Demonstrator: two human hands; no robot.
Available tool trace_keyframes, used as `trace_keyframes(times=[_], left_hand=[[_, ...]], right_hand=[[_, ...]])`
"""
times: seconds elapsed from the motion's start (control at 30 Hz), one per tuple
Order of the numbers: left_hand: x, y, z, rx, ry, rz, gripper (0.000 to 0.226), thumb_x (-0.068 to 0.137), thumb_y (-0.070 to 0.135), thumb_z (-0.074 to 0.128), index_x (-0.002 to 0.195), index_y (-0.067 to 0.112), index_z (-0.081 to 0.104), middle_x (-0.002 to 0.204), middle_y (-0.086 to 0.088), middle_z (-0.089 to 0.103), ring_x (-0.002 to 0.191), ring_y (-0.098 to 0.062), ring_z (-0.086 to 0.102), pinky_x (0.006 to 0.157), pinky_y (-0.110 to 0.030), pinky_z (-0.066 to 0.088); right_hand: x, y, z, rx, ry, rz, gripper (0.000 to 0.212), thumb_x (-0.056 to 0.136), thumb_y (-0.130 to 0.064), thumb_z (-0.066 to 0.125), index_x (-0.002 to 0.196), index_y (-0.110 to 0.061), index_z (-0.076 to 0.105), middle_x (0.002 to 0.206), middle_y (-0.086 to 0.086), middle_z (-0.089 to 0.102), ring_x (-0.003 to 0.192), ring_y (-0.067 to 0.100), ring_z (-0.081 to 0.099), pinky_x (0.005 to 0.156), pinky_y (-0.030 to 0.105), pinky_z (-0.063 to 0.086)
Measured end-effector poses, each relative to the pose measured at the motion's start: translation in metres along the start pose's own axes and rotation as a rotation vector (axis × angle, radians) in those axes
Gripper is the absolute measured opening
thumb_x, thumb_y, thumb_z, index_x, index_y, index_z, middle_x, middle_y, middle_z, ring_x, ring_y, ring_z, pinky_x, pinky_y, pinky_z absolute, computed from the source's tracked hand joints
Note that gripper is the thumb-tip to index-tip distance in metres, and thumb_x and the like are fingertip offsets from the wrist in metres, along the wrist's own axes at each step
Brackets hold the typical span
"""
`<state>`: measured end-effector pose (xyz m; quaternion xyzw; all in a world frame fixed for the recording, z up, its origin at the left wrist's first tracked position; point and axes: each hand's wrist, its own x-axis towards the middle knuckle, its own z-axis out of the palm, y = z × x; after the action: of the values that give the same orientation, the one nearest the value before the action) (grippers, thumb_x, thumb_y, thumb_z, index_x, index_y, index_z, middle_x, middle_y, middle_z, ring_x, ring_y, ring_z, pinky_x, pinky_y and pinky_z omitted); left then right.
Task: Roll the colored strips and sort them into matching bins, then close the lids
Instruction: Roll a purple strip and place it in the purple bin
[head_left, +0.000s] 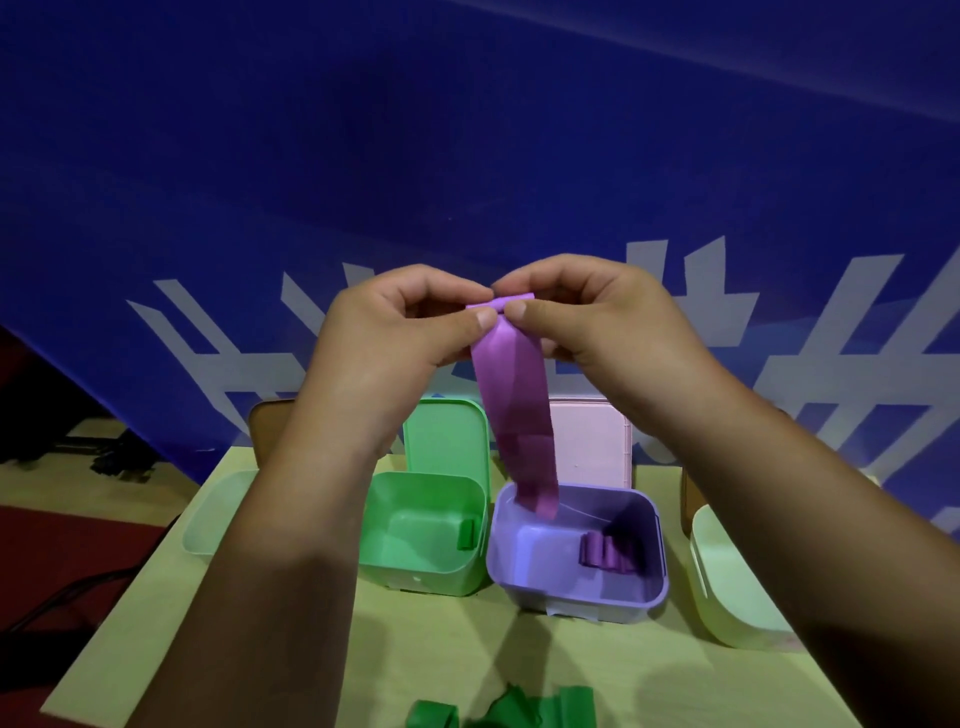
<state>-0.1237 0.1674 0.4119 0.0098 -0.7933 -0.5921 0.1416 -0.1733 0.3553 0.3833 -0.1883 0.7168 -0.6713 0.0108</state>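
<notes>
Raised left hand (395, 332) and right hand (597, 322) together pinch the purple strip (514, 405).

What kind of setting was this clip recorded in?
Likely a staged recording or exhibition booth rather than a home: a blue backdrop with large white lettering stands behind a small yellow-green table, and red floor covering shows at the left.

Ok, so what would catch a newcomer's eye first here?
The purple strip, held up at centre: the left hand and right hand pinch its rolled top end while the rest hangs toward the purple bin. Beside it sits the open green bin, and green strips lie at the near edge of the table.
</notes>
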Motion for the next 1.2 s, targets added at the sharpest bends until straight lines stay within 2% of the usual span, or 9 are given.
trace_keyframes(times=[0.13, 0.3, 0.43, 0.63, 0.7, 0.83, 0.97, 1.07, 1.2], left_hand=[[-0.001, -0.001, 0.0, 0.014, 0.014, 0.01, 0.018, 0.09, 0.005, 0.083, 0.107, 0.011, 0.083, 0.092, -0.002, 0.081, 0.084, -0.01, 0.078, 0.074, -0.02, 0.062], [-0.001, -0.005, -0.006, -0.019, 0.012, -0.01, 0.018, 0.09, 0.009, 0.085, 0.107, 0.016, 0.084, 0.095, -0.002, 0.082, 0.094, -0.019, 0.08, 0.084, -0.03, 0.066], [-0.003, -0.004, -0.009, -0.075, -0.018, -0.038, 0.02, 0.09, 0.008, 0.084, 0.107, 0.019, 0.084, 0.099, -0.003, 0.083, 0.099, -0.021, 0.08, 0.089, -0.034, 0.065], [-0.011, -0.003, -0.013, -0.294, -0.063, -0.103, 0.025, 0.091, 0.001, 0.079, 0.114, 0.008, 0.079, 0.107, -0.014, 0.08, 0.103, -0.027, 0.08, 0.087, -0.03, 0.063], [-0.016, -0.003, -0.012, -0.361, -0.074, -0.124, 0.022, 0.093, 0.002, 0.076, 0.115, 0.004, 0.077, 0.112, -0.019, 0.08, 0.105, -0.031, 0.08, 0.087, -0.03, 0.064], [-0.025, -0.004, -0.012, -0.354, -0.065, -0.119, 0.018, 0.097, 0.006, 0.074, 0.115, 0.004, 0.077, 0.11, -0.018, 0.081, 0.1, -0.029, 0.081, 0.083, -0.029, 0.064], [-0.027, 0.0, -0.011, -0.308, -0.022, -0.074, 0.02, 0.093, 0.0, 0.076, 0.112, 0.006, 0.079, 0.105, -0.015, 0.082, 0.099, -0.03, 0.081, 0.086, -0.035, 0.066], [-0.029, 0.004, -0.011, -0.289, -0.021, -0.041, 0.022, 0.092, 0.0, 0.078, 0.112, 0.008, 0.08, 0.106, -0.014, 0.081, 0.104, -0.033, 0.08, 0.094, -0.042, 0.064], [-0.035, 0.009, -0.015, -0.348, -0.029, -0.05, 0.024, 0.091, -0.003, 0.076, 0.113, 0.005, 0.078, 0.103, -0.013, 0.081, 0.098, -0.026, 0.081, 0.085, -0.03, 0.063]], right_hand=[[0.002, 0.002, -0.002, 0.012, -0.08, 0.053, 0.013, 0.1, -0.019, 0.073, 0.111, -0.021, 0.081, 0.097, 0.005, 0.08, 0.084, 0.013, 0.073, 0.08, 0.029, 0.062], [0.0, 0.0, -0.002, 0.023, -0.105, 0.031, 0.014, 0.098, -0.024, 0.076, 0.109, -0.017, 0.082, 0.103, 0.013, 0.08, 0.09, 0.026, 0.073, 0.09, 0.044, 0.065], [-0.003, -0.005, 0.0, -0.009, -0.079, -0.003, 0.014, 0.101, -0.02, 0.073, 0.111, -0.017, 0.081, 0.099, 0.004, 0.082, 0.095, 0.02, 0.079, 0.081, 0.03, 0.065], [-0.011, -0.014, 0.007, -0.058, -0.064, -0.049, 0.011, 0.101, -0.02, 0.072, 0.109, -0.021, 0.08, 0.091, -0.001, 0.08, 0.077, 0.005, 0.073, 0.069, 0.018, 0.057], [-0.014, -0.016, 0.008, -0.056, -0.055, -0.054, 0.01, 0.101, -0.021, 0.073, 0.108, -0.022, 0.081, 0.092, 0.001, 0.08, 0.078, 0.011, 0.073, 0.07, 0.022, 0.06], [-0.02, -0.017, 0.01, -0.056, -0.042, -0.075, 0.01, 0.1, -0.02, 0.075, 0.107, -0.024, 0.081, 0.097, 0.003, 0.08, 0.097, 0.03, 0.075, 0.087, 0.046, 0.063], [-0.028, -0.019, 0.011, -0.048, -0.016, -0.093, 0.017, 0.098, -0.014, 0.075, 0.11, -0.024, 0.08, 0.101, -0.001, 0.08, 0.101, 0.022, 0.075, 0.094, 0.046, 0.062], [-0.031, -0.021, 0.01, 0.003, -0.02, -0.079, 0.018, 0.098, -0.017, 0.077, 0.114, -0.023, 0.079, 0.106, 0.006, 0.079, 0.106, 0.027, 0.075, 0.097, 0.051, 0.062], [-0.034, -0.026, 0.011, -0.016, -0.027, -0.068, 0.015, 0.099, -0.026, 0.075, 0.112, -0.022, 0.08, 0.103, 0.004, 0.08, 0.103, 0.024, 0.077, 0.093, 0.051, 0.063]])
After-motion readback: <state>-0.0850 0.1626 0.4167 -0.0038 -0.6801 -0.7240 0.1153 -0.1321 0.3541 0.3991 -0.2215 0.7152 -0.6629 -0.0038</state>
